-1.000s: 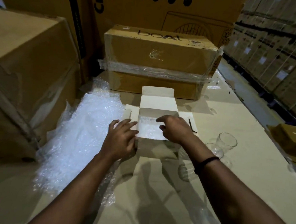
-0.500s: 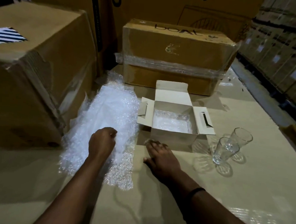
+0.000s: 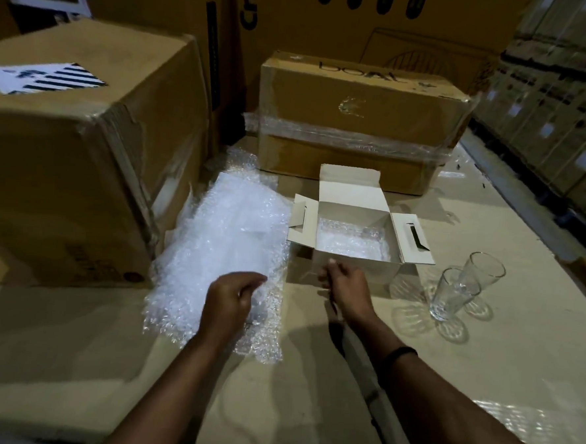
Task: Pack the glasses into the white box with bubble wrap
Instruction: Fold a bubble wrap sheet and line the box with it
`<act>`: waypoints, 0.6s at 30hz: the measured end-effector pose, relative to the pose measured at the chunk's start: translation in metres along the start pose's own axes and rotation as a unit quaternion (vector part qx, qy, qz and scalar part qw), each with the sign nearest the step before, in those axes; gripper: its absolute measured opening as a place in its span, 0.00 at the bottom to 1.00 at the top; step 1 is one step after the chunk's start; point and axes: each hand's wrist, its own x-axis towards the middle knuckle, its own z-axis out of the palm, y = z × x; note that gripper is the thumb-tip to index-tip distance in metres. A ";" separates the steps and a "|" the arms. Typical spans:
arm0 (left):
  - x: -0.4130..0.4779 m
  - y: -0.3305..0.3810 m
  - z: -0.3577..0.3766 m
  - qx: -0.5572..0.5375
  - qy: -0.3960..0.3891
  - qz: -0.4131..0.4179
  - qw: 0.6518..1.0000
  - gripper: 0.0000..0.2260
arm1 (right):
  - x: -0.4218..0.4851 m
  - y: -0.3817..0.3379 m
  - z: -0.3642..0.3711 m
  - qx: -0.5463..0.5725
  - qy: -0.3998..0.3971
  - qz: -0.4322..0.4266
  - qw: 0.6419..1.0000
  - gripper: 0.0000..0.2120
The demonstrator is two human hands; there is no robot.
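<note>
The white box (image 3: 353,272) stands open in the middle of the work surface, flaps spread, with a layer of bubble wrap (image 3: 350,240) lining its bottom. A loose pile of bubble wrap (image 3: 236,232) lies just left of it. Two clear glasses stand to the box's right, the nearer glass (image 3: 450,295) tilted against the farther glass (image 3: 484,274). My left hand (image 3: 230,298) is on the near part of the pile, thumb and curled fingers pinching the wrap. My right hand (image 3: 347,285) is at the box's front wall, fingers loosely bent and holding nothing.
A large cardboard carton (image 3: 82,161) walls off the left side. A taped brown carton (image 3: 359,123) sits right behind the white box, with taller cartons behind it. Stacked boxes (image 3: 566,101) line the far right. The surface is flattened cardboard (image 3: 308,394).
Both hands left the open box a second ago. My left hand moved to the bubble wrap pile and closed on it. My right hand dropped to the surface, then rose to the box's front wall.
</note>
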 end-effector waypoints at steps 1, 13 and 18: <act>-0.007 -0.003 0.001 0.027 -0.026 0.034 0.999 0.12 | 0.001 -0.011 0.006 0.011 -0.012 0.020 1.000 0.16; -0.029 0.009 0.001 -0.011 0.018 -0.014 1.000 0.17 | -0.002 -0.038 0.020 -0.169 -0.200 0.075 0.962 0.07; 0.002 0.032 0.006 -0.213 0.035 -0.379 0.900 0.31 | -0.002 -0.033 -0.046 -0.142 -0.298 0.102 0.938 0.19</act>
